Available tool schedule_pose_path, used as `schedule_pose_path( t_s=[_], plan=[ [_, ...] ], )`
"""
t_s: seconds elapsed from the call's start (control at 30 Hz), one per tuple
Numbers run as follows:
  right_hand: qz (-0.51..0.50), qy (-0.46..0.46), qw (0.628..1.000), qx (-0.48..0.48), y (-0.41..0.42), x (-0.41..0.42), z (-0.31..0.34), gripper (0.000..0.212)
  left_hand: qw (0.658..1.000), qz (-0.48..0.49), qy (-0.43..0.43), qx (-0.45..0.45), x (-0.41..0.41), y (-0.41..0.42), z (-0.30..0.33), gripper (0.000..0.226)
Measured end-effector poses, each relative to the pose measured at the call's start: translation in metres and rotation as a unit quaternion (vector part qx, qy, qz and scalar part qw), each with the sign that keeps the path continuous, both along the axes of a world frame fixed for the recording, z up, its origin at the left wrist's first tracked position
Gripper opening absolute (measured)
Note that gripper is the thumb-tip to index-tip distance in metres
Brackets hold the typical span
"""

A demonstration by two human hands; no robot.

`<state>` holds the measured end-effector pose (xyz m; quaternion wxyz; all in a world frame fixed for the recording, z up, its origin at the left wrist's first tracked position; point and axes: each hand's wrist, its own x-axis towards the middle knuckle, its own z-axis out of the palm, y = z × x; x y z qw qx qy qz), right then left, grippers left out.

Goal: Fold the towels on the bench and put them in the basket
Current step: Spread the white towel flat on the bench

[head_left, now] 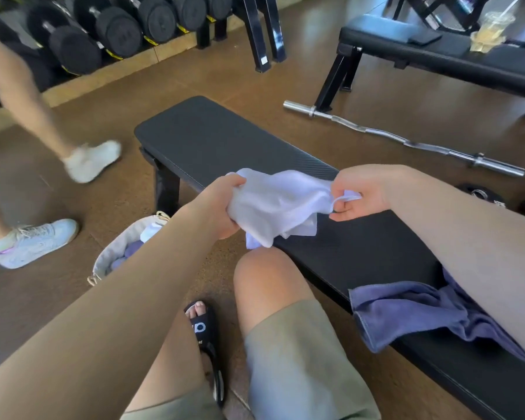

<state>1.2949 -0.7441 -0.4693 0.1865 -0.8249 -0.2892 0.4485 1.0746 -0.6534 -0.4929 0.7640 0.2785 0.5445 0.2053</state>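
Head view: both hands hold a white towel (278, 204) in the air above the table (206, 137), over its near long edge. The left hand (222, 204) has its grip clenched round a bunched end; the right hand (358, 192) pinches what looks like a corner or hem between thumb and fingers. Held apart like this, the cloth is probably being drawn out to find its edges before a first fold; it is crumpled, not yet flat.

A purple towel (406, 313) lies rumpled at the near end of the table, hanging over the near edge and partly under the right forearm, seemingly unfolded and waiting its turn.

The basket (112, 253) stands on the floor just beside the table's near side, by the left arm, within easy reach; white and purple cloth shows inside it.

The table is a black padded gym bench, bare at its far end. The floor is brown. A dumbbell rack runs along the far side, a curl bar lies on the floor beyond the table, and another person's legs in white shoes pass at the left.
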Motion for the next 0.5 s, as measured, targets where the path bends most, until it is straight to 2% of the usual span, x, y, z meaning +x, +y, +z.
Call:
schedule_pose_path(
  t_s=[0.03, 0.07, 0.1, 0.13, 0.17, 0.2, 0.23, 0.27, 0.3, 0.33, 0.4, 0.47, 0.5],
  plan=[
    [-0.001, -0.005, 1.0, 0.016, -0.002, 0.002, 0.001, 0.025, 1.0, 0.004, 0.004, 0.0, 0.0, 0.001, -0.002, 0.023],
    [-0.044, 0.006, 0.996, 0.074, -0.002, 0.006, -0.002, 0.027, 1.0, 0.014, 0.013, -0.007, -0.001, 0.001, -0.001, 0.022],
    [-0.027, 0.016, 0.997, 0.064, -0.004, 0.006, 0.0, 0.025, 0.999, 0.029, 0.017, -0.014, -0.002, 0.004, -0.004, 0.022],
    [-0.038, 0.023, 0.99, 0.136, -0.002, 0.012, -0.009, 0.015, 0.999, 0.042, 0.016, -0.025, -0.002, 0.004, -0.003, 0.02],
    [-0.088, 0.107, 0.98, 0.146, 0.002, 0.015, -0.012, 0.008, 0.999, 0.046, 0.009, -0.026, -0.001, 0.005, -0.003, 0.018],
    [-0.096, 0.102, 0.979, 0.15, 0.006, 0.015, -0.015, 0.011, 0.998, 0.051, -0.005, -0.024, -0.001, 0.004, 0.0, 0.014],
    [-0.102, 0.113, 0.976, 0.155, 0.012, 0.011, -0.019, 0.004, 0.997, 0.067, -0.023, -0.018, 0.0, 0.007, 0.0, 0.012],
    [-0.11, 0.118, 0.976, 0.149, 0.017, 0.006, -0.018, 0.015, 0.995, 0.089, -0.05, -0.008, 0.0, 0.01, 0.002, 0.016],
    [-0.102, 0.08, 0.978, 0.161, 0.021, -0.002, -0.011, 0.026, 0.991, 0.108, -0.079, 0.003, 0.001, 0.014, 0.004, 0.024],
    [-0.118, 0.12, 0.966, 0.195, 0.026, -0.008, 0.0, 0.028, 0.986, 0.126, -0.112, 0.006, 0.001, 0.017, 0.009, 0.031],
    [-0.182, 0.269, 0.911, 0.254, 0.034, -0.018, 0.014, 0.025, 0.977, 0.139, -0.158, 0.026, 0.003, 0.024, 0.02, 0.038],
    [-0.261, 0.315, 0.859, 0.307, 0.058, -0.026, 0.028, 0.022, 0.965, 0.15, -0.207, 0.055, 0.004, 0.035, 0.037, 0.037],
    [-0.276, 0.292, 0.854, 0.332, 0.075, -0.028, 0.033, 0.023, 0.959, 0.159, -0.22, 0.078, 0.005, 0.043, 0.047, 0.035]
  ],
)
